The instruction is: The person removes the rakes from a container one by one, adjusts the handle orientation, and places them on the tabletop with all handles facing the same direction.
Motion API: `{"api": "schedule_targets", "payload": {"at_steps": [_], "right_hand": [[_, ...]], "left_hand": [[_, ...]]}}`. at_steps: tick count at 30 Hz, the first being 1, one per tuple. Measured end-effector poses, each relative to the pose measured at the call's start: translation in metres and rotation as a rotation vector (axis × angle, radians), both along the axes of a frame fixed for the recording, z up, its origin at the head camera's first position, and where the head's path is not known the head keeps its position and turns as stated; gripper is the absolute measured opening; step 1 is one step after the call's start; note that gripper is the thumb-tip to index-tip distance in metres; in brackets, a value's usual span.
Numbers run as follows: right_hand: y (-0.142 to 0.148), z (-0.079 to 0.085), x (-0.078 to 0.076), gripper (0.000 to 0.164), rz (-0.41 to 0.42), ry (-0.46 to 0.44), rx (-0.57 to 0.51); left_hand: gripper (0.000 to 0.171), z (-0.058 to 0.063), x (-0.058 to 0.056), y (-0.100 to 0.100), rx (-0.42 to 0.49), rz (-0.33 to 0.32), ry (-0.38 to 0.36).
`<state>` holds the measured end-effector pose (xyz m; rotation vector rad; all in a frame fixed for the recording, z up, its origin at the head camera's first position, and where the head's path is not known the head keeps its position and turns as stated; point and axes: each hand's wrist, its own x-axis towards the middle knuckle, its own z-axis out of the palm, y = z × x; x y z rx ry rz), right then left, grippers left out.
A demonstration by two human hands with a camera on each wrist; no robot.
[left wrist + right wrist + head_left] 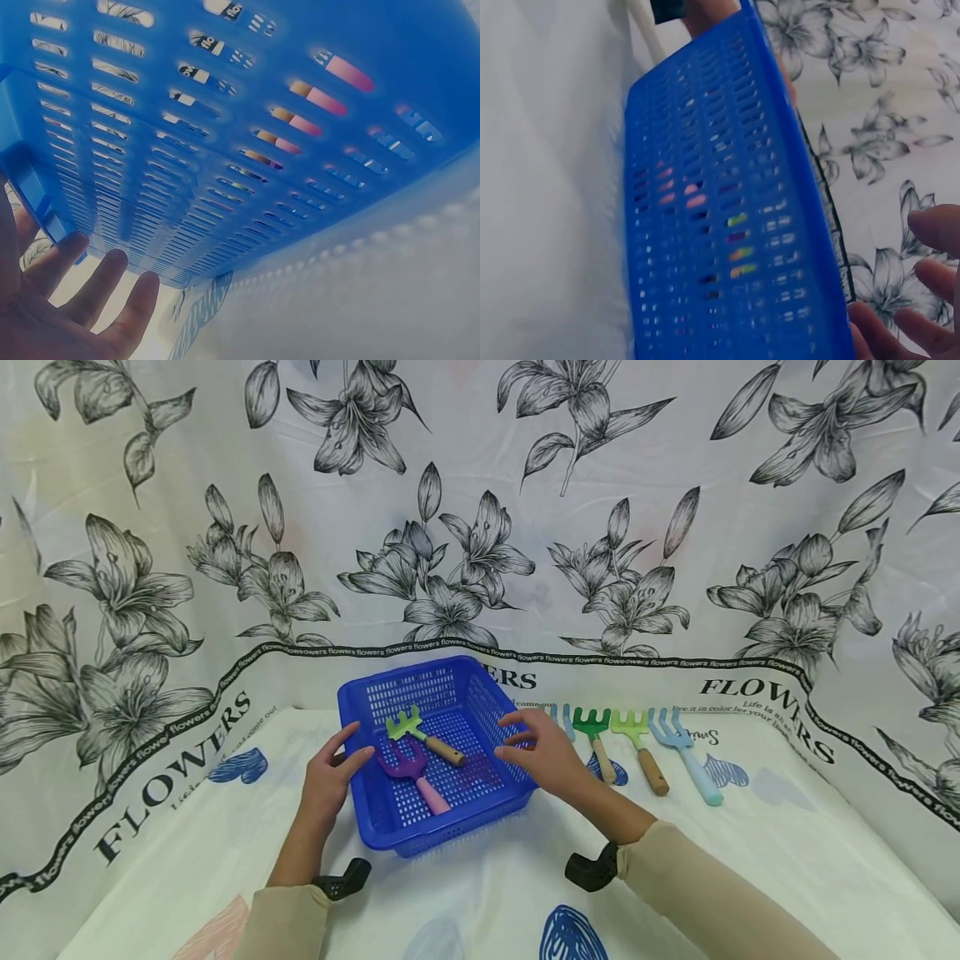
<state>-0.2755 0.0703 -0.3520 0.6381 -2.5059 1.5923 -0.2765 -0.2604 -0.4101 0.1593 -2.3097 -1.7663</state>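
Observation:
A blue plastic basket (450, 839) with slotted walls stands on the cloth, turned at a slant. Inside it lie a light green hand fork (406, 724) with a wooden handle and a purple hand fork (405, 763) with a pink handle. My left hand (330, 777) is at the basket's left rim, its thumb over the edge; in the left wrist view its fingers (109, 281) are spread beside the outer wall. At the right rim is my right hand (543, 752), fingertips reaching over the edge. The right wrist view shows these fingers (922, 330) loosely spread.
Right of the basket lie a dark green hand rake (592, 725), a light green one (632, 727) with a wooden handle, and a light blue one (675, 735). Another light blue rake (557, 714) is partly hidden behind my right hand. A flowered curtain (450, 552) hangs behind.

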Motion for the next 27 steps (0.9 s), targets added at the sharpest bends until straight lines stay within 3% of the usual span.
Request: {"api": "schedule_targets", "payload": {"at_steps": [13,22,27], "right_hand": [[-0.030,0.000,-0.001,0.040,0.082,-0.101,0.014],[-0.042,0.001,-0.009,0.052,0.282,-0.166,0.140],[-0.051,-0.003,-0.017,0.052,0.346,-0.201,0.203]], "left_hand": [[0.072,0.000,0.000,0.000,-0.003,-0.001,0.000],[0.071,0.001,0.000,0.000,-0.004,-0.001,0.010],[0.071,-0.001,0.001,0.001,-0.012,0.004,0.006]]}}
